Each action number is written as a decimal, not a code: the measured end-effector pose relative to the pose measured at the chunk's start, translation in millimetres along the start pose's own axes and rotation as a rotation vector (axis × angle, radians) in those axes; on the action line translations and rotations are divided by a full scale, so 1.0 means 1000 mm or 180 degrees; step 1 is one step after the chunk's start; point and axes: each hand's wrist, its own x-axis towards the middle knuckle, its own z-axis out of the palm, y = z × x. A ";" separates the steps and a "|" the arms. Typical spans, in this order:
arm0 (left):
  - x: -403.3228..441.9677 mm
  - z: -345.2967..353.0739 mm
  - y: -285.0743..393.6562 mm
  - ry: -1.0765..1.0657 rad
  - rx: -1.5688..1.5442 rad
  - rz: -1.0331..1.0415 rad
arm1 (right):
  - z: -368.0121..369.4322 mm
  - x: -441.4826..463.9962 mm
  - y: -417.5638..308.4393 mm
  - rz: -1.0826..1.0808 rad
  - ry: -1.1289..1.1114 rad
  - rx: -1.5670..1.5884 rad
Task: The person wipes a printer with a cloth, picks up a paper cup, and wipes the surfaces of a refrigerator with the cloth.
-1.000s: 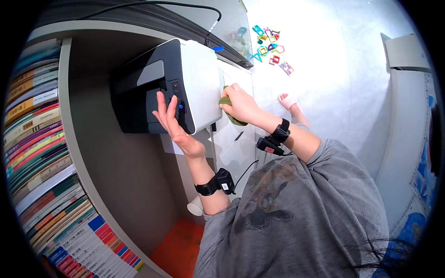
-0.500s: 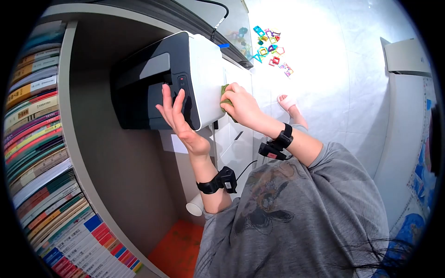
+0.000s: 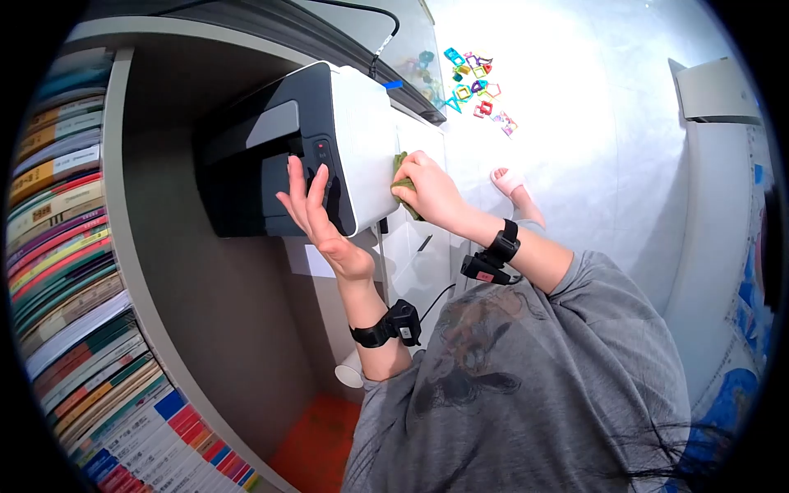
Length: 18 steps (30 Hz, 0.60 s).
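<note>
While the left hand [image 3: 335, 245] is raised with its fingers spread in front of the dark face of a black-and-white machine [image 3: 362, 148], the right hand [image 3: 431, 193] pinches a bunched green cloth [image 3: 399, 162] between thumb and fingers. In the head view, the cloth sits at the right-hand edge of the machine's white body, beside the pale surface [image 3: 421, 135] next to it. Whether the left fingertips touch the machine cannot be told; they are near its small control panel [image 3: 322, 152], where a red light shows. The left hand holds nothing that can be seen.

Each forearm carries a black strap with a small dark box, one on the left [image 3: 404, 322] and one on the right [image 3: 491, 267]. The machine stands partly within a grey shelf unit [image 3: 214, 329], whose neighbouring compartment is packed with books [image 3: 62, 205]. A white cylinder [image 3: 349, 376] lies by the left elbow, near an orange-red surface [image 3: 316, 444]. A black cable [image 3: 397, 25] curves past the machine's far end. Well apart from the hands, colourful open-framed pieces [image 3: 472, 86] are scattered on the pale floor [image 3: 592, 107], with a foot [image 3: 507, 181] nearer the right arm.
</note>
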 end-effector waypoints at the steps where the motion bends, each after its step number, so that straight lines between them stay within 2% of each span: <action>1: 0.000 0.000 -0.001 0.0006 -0.0049 -0.0052 | -0.003 0.001 -0.004 0.0298 -0.0116 0.0161; 2: 0.000 0.000 -0.001 0.0011 -0.0103 -0.0107 | -0.005 0.001 -0.006 0.0598 -0.0234 0.0319; 3: 0.000 -0.001 -0.001 0.0010 -0.0102 -0.0103 | -0.004 0.000 -0.004 0.0596 -0.0231 0.0321; 5: 0.000 -0.002 0.000 -0.0034 -0.0086 -0.0143 | 0.000 -0.003 0.000 0.0132 -0.0176 0.0308; 8: 0.000 -0.001 0.000 -0.0022 -0.0064 -0.0136 | 0.000 -0.006 -0.001 -0.0032 -0.0158 0.0254; 18: 0.001 0.000 0.002 0.0001 -0.0066 -0.0136 | -0.008 -0.001 -0.016 -0.0069 -0.0237 -0.0345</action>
